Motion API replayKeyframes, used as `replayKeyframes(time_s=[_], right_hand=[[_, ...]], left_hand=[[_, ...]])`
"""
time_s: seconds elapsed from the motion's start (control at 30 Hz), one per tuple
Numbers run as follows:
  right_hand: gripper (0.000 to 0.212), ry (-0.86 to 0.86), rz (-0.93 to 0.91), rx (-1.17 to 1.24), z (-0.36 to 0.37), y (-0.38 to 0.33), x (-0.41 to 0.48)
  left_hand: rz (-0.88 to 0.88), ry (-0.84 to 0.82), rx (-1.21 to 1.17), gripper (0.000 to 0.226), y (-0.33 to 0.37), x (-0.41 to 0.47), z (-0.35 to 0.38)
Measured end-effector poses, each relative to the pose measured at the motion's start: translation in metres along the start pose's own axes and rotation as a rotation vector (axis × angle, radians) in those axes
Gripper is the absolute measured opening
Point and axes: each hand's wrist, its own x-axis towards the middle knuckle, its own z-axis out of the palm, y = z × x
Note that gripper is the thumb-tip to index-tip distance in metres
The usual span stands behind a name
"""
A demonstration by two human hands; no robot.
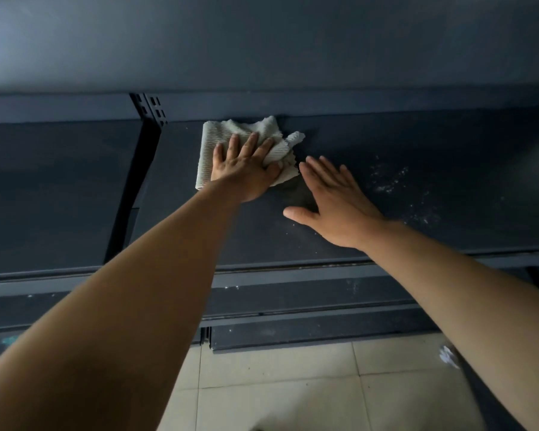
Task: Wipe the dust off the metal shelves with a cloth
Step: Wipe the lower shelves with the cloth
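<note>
A dark metal shelf (371,144) runs across the view at arm's length. On it, close to the back wall, lies a pale ribbed cloth (221,133). My left hand (245,169) presses flat on the cloth with its fingers spread and straight. Just to the right, my right hand (333,200) lies flat on the bare shelf, palm down, with its fingertips close to the cloth's right corner. White dust specks (389,178) are scattered over the shelf to the right of my right hand.
A slotted upright post (151,112) and its bracket split the shelf at the left. Lower shelf edges (293,293) jut out below, also flecked with dust. Pale floor tiles (277,384) show at the bottom, with a small white scrap (447,356) at the right.
</note>
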Motion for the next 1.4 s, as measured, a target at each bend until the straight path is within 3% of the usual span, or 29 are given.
replayKeyframes(time_s=[0.3,0.6,0.87,1.1,1.4], right_hand=[[0.098,-0.03,-0.01,-0.002,0.002,0.005,-0.049],[0.101,-0.038,-0.011,-0.023,-0.001,0.03,-0.081],[0.1,-0.013,0.053,-0.038,0.0,0.075,-0.103],[0.103,0.009,0.117,-0.058,-0.001,0.093,-0.109],[0.105,-0.087,0.146,0.003,-0.004,0.091,-0.101]], left_hand=[[0.064,-0.024,-0.031,0.057,0.027,-0.054,0.01],[-0.046,-0.041,-0.042,0.056,0.048,-0.115,0.017],[-0.108,-0.056,-0.043,0.057,0.099,-0.121,0.023],[-0.055,-0.086,-0.033,0.059,0.152,-0.112,0.029],[-0.044,-0.084,-0.041,0.059,0.152,-0.112,0.03]])
